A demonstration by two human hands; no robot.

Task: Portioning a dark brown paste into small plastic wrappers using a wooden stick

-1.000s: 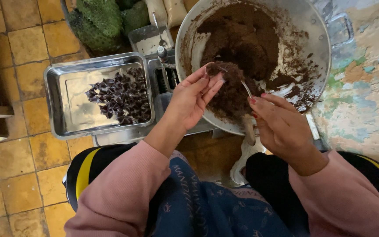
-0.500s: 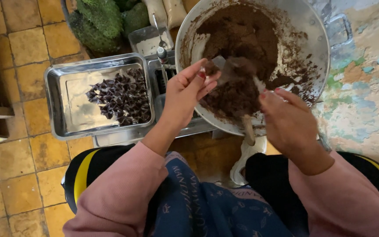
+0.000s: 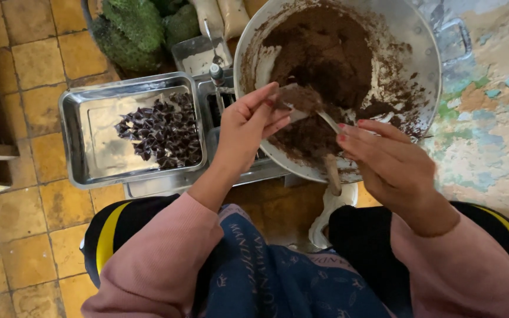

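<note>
Nearest, the right hand point(image 3: 393, 168) at 4 o'clock pinches a spoon point(image 3: 328, 121), fingers narrow around its handle. At centre, the left hand point(image 3: 245, 126) holds a small dark wrapper point(image 3: 293, 94) half-cupped, and the spoon presses brown paste into it. Just beyond, at 1 o'clock, the big metal bowl point(image 3: 425, 76) holds plenty of brown paste point(image 3: 325, 53), so I judge much filling remains. At 9 o'clock a steel tray point(image 3: 75, 126) carries a modest heap of folded dark pieces point(image 3: 163, 132), the finished share. Green bundles point(image 3: 134, 26) lie farthest, at 11 o'clock.
</note>
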